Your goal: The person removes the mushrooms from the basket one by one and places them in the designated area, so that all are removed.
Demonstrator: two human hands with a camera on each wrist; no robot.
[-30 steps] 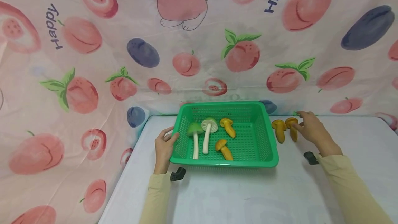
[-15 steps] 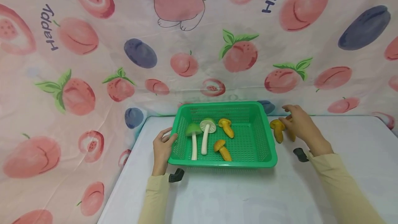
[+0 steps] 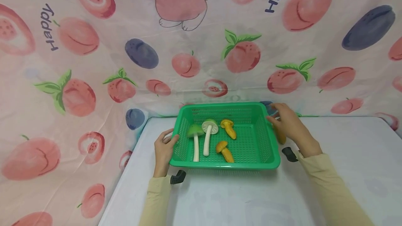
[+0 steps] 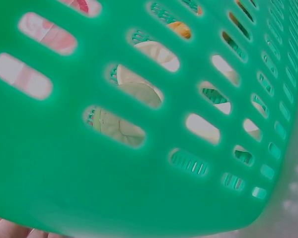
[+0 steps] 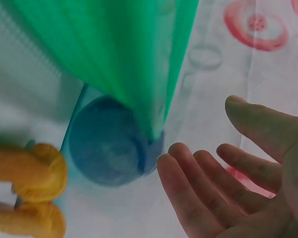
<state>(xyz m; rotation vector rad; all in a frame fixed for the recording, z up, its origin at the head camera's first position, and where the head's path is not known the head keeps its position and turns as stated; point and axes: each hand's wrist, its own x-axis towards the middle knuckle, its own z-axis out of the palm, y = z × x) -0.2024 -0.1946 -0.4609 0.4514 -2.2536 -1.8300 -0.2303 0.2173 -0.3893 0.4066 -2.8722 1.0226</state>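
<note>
The green plastic basket (image 3: 224,165) sits on the white table and holds two green-capped toy mushrooms (image 3: 208,133) with white stems and two yellow toy mushrooms (image 3: 229,130). My left hand (image 3: 163,152) grips its left rim; below the perforated wall, a few fingertips (image 4: 12,231) show in the left wrist view. Fingers spread and empty, my right hand (image 3: 289,123) is beside the basket's far right corner. In the right wrist view, two more yellow mushrooms (image 5: 39,168) lie outside the basket; the hand mostly hides them in the head view.
A fruit-print cloth (image 3: 188,44) hangs right behind the table's back edge and along the left side. The white tabletop (image 3: 235,201) extends in front of the basket and to its right.
My right hand has moved left from the loose yellow mushrooms to the basket's right side, now covering most of them. My left hand has stayed at the left rim.
</note>
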